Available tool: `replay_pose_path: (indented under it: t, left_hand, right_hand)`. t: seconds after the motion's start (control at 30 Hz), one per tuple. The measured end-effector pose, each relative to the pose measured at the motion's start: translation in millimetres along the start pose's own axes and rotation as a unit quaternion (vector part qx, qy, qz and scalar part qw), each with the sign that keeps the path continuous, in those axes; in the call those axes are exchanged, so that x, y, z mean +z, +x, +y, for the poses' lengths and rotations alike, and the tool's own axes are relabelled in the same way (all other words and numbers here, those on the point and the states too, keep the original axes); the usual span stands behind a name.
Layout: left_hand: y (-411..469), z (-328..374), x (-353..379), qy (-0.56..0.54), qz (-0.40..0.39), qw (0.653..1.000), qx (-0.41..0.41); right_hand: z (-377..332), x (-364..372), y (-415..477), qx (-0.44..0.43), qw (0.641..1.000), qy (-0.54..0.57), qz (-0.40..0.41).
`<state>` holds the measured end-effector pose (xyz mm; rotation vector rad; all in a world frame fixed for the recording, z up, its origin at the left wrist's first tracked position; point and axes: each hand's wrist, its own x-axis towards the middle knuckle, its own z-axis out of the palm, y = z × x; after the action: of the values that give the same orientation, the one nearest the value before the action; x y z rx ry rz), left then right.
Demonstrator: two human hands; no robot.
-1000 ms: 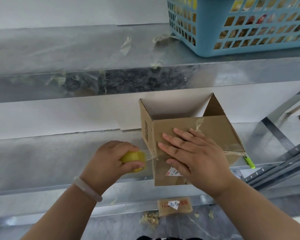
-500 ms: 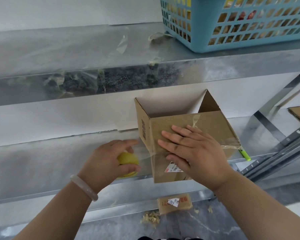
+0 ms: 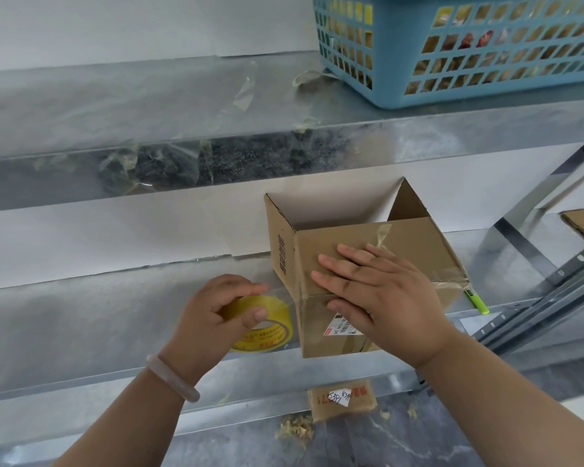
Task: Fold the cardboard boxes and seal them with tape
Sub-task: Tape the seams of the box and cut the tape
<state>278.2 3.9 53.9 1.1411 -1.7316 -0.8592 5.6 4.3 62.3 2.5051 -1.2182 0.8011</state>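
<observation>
A brown cardboard box (image 3: 415,244) lies on a metal shelf (image 3: 81,318), its open end facing the back wall and its folded, taped bottom facing me. My right hand (image 3: 381,294) lies flat on that bottom with straight fingers, pressing over the flap seam. My left hand (image 3: 213,318) grips a yellow roll of clear tape (image 3: 267,328) just left of the box. A stretch of clear tape runs from the roll to the box's left edge.
A blue plastic basket (image 3: 469,48) stands on the upper shelf at the right. A green marker (image 3: 476,301) lies right of the box. A flat cardboard piece (image 3: 343,399) and scraps lie on the floor below. Metal rails (image 3: 553,308) slant at the right.
My left hand has pulled the tape roll leftward, away from the box, drawing out tape, and the roll's printed side now shows. My right hand stays pressed on the box.
</observation>
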Motion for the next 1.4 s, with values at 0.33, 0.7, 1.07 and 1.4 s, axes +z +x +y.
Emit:
replay_pose_path:
  t: [0.33,0.7,1.07,1.4]
  left_hand:
    - [5.4,7.6,7.0,0.197,-0.06,0.976,0.064]
    - [8.3,17.6,24.6,0.216,-0.007,0.976,0.039]
    - [5.8,23.5,27.9,0.25,0.005,0.968,0.007]
    - [4.4,22.6,22.2,0.227,-0.006,0.973,0.027]
  right_hand:
    - [-2.8,-4.4,1.9,0.004,0.998,-0.016,-0.061]
    - [115.2,-22.9,-62.8,0.612,0.777,0.136,0.049]
    - [163.1,47.1,-121.0,0.649,0.724,-0.035,-0.231]
    - [24.0,-60.9,-80.1,0.61,0.724,0.279,0.161]
